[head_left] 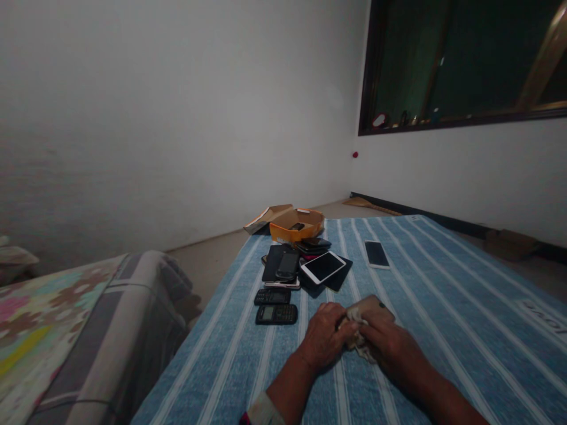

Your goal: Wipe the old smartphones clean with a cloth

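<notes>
Near the middle of the blue striped cloth, my left hand point(325, 335) is closed on the left end of a pale gold phone point(374, 308). A crumpled light cloth point(359, 342) is pinched in my right hand point(390, 342), pressed against the phone's face. The phone's far right corner sticks out past my fingers. Two black keypad phones point(277, 314) lie to the left of my left hand. Beyond them is a loose pile of phones, with a white one point(324, 267) on top. Another white-edged phone point(377, 254) lies apart at the right.
An orange box point(296, 227) with its flap open stands at the far end of the striped cloth point(425, 283), a small dark phone inside. To the left is a bed or seat with a flowered cover point(39, 313). White walls and a dark window point(447, 65) rise behind.
</notes>
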Tool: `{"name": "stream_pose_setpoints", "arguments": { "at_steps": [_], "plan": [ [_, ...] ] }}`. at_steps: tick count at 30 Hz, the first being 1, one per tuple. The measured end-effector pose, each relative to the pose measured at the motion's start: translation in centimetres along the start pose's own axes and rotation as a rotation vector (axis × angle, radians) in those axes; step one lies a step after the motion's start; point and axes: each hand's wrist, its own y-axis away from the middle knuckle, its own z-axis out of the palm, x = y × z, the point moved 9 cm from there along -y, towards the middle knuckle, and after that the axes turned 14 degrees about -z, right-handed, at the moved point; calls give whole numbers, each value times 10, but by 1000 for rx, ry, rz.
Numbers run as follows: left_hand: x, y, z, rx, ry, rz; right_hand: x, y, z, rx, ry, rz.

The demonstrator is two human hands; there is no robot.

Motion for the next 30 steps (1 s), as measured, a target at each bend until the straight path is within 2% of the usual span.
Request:
{"name": "stream_pose_setpoints", "arguments": {
  "at_steps": [4, 7, 11, 15, 19, 25, 30],
  "plan": [
    [-2, -1, 0, 6, 13, -26, -16, -12, 4, 29, -40, -23],
    [-3, -1, 0, 1, 7, -33, -13, -11, 5, 0, -51, -15],
    [-2, -1, 1, -11, 1, -23, 14, 7, 0, -44, -24, 68],
    [-3, -1, 1, -15, 8, -22, 43, 25, -5, -88, -106, 168],
    [-4, -1, 1, -13, 19, -17, 53, 29, -10, -100, -151, 193],
    [-5, -1, 2, -12, 7, -19, 45, 26, -11, -78, -91, 160],
    [-2, -2, 0, -6, 10, -16, 20, 11, -3, -47, -35, 55]
  ]
}}
